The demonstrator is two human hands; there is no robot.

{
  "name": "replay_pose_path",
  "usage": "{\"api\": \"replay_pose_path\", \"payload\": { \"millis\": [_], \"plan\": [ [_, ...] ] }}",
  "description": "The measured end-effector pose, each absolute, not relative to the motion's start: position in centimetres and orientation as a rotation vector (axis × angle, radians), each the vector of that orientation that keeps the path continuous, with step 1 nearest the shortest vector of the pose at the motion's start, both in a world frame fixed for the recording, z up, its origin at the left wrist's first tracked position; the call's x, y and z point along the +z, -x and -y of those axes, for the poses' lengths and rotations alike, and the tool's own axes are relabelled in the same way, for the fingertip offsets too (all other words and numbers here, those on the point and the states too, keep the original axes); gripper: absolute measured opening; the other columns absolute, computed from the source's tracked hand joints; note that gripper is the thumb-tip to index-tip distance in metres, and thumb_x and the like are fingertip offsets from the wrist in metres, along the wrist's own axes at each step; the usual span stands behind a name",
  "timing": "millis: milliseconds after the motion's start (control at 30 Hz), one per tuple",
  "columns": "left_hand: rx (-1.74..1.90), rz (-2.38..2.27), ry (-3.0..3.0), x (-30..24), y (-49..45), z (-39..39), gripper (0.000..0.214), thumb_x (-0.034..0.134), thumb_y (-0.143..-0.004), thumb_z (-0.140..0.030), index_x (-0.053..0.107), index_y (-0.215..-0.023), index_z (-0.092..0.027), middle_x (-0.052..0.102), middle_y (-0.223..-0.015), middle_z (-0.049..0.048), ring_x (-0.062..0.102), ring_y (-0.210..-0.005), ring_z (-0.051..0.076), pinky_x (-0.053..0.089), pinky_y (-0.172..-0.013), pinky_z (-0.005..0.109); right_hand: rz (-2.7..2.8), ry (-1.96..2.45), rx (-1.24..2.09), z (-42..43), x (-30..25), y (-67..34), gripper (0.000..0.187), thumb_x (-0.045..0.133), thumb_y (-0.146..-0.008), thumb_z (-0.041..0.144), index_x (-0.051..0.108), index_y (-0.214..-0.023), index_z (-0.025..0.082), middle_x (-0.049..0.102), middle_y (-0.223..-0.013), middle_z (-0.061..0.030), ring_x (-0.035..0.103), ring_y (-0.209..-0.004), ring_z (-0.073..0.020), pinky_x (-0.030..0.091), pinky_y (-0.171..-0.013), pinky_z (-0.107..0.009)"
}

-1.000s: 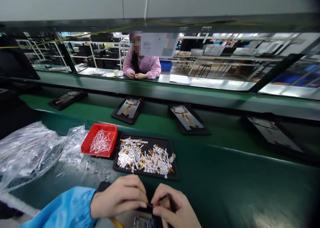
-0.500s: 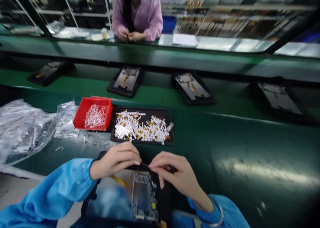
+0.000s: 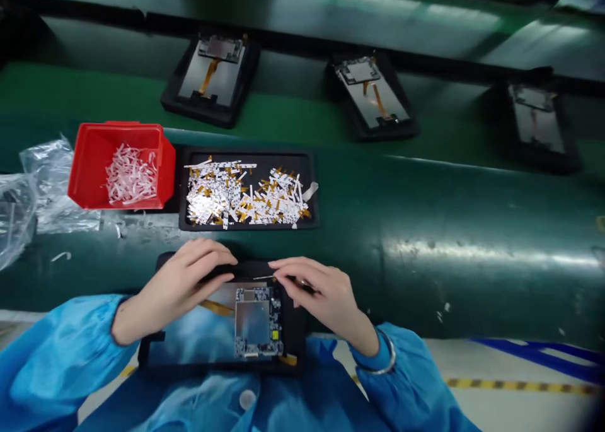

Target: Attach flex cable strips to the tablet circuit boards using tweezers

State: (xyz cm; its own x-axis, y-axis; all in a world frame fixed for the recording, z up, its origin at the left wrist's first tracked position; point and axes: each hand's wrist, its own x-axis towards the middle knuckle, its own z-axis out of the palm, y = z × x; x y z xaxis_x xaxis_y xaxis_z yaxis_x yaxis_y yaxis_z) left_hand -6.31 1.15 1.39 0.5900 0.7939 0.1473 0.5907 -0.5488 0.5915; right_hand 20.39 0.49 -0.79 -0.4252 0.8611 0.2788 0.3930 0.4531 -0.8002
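"What's the biggest thing in view?"

"A green belt (image 3: pixel 425 249) crossing the whole view. Beyond it, on a farther green lane, sit 3 black-framed panels (image 3: pixel 210 79) (image 3: pixel 371 94) (image 3: pixel 534 126), each with an orange cable."

"And on the near belt?"

"A plastic bag (image 3: pixel 51 186) at the left, then a red bin (image 3: pixel 94 186) of white strips (image 3: pixel 130 176), just beside a black tray (image 3: pixel 246 151) heaped with more strips, these with orange tails."

"Where's the panel being handled?"

"Directly in front of the person, lying flat at the belt's near edge. This near panel (image 3: pixel 222 366) carries a bare board (image 3: pixel 258 321) and an orange cable (image 3: pixel 217 307)."

"And the hands?"

"Both are over its far edge, in blue sleeves (image 3: pixel 61 362). The left hand (image 3: pixel 177 290) has its fingers (image 3: pixel 210 255) together on that edge; I can't tell if they're clamped. The right hand (image 3: pixel 326 296) sits just right of the board, fingers (image 3: pixel 295 268) closed on a thin tool (image 3: pixel 263 277), its tip pointing left above the board."
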Motion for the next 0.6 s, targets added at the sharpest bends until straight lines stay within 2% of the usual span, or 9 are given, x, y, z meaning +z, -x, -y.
{"api": "replay_pose_path", "payload": {
  "millis": [200, 367, 600],
  "plan": [
    [0.631, -1.235, -2.201, -0.2, 5.5, 0.4, 0.011, 0.057, -0.097, -0.020, 0.057, -0.108, -0.020, 0.066, -0.105, 0.0012, 0.061, -0.100, 0.014, 0.047, -0.088, 0.027, 2.061, 1.066, 0.812, 0.1, -1.7, -19.4, 0.012, 0.060, -0.095, 0.016, 0.067, -0.086, 0.019, 0.078, -0.102, -0.0040, 0.065, -0.059, -0.0049, 0.048, -0.054, -0.017],
    [0.649, -1.183, -2.175, -0.2, 5.4, 0.1, 0.014, 0.053, -0.097, -0.014, 0.057, -0.109, -0.020, 0.068, -0.105, 0.0006, 0.062, -0.101, 0.013, 0.047, -0.089, 0.027, 2.129, 1.096, 0.826, 0.1, -1.8, -19.3, 0.012, 0.059, -0.094, 0.017, 0.067, -0.086, 0.020, 0.078, -0.101, -0.0018, 0.064, -0.055, -0.0049, 0.045, -0.052, -0.019],
    [0.546, -0.893, -2.299, -0.5, 5.7, 0.2, 0.032, 0.043, -0.096, -0.004, 0.057, -0.119, -0.021, 0.070, -0.118, -0.0013, 0.054, -0.129, 0.011, 0.035, -0.113, 0.030, 2.065, 1.089, 1.083, -0.1, -1.6, -19.4, 0.014, 0.056, -0.095, 0.017, 0.070, -0.091, 0.019, 0.075, -0.109, -0.0068, 0.067, -0.068, -0.0089, 0.050, -0.057, -0.020]
  ]
}}
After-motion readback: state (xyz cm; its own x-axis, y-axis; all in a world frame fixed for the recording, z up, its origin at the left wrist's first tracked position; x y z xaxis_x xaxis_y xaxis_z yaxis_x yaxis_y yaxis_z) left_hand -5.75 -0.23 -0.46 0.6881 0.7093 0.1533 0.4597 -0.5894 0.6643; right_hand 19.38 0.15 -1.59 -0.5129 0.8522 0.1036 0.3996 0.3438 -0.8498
